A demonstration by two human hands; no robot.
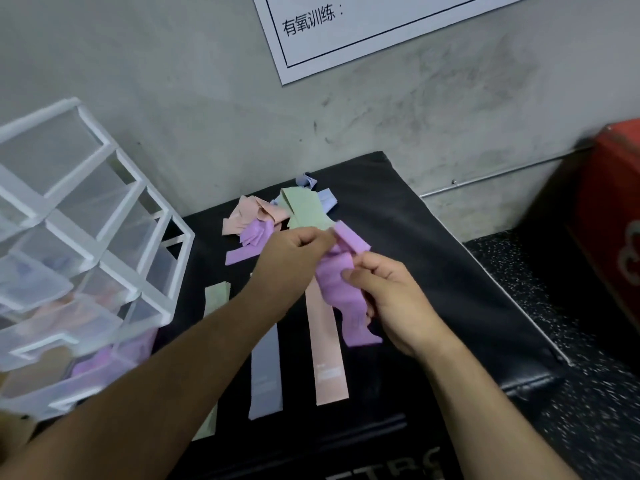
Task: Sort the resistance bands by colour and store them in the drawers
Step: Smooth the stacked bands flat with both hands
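Both hands hold one purple band [346, 292] above the black pad [433, 271]. My left hand [294, 258] pinches its upper end, and my right hand [388, 303] grips its middle. Flat on the pad lie a pink band [327, 358], a blue-grey band [265, 372], a green band [214, 306] and another purple band [242, 254]. A mixed pile of bands [277, 213] sits near the wall. The clear drawer unit [86, 244] stands at the left, its lower drawers pulled out; the bottom drawer [97, 368] holds purple bands.
A grey wall with a white printed sheet [363, 29] rises behind the pad. A red box [613, 220] stands at the right on speckled black flooring [571, 358].
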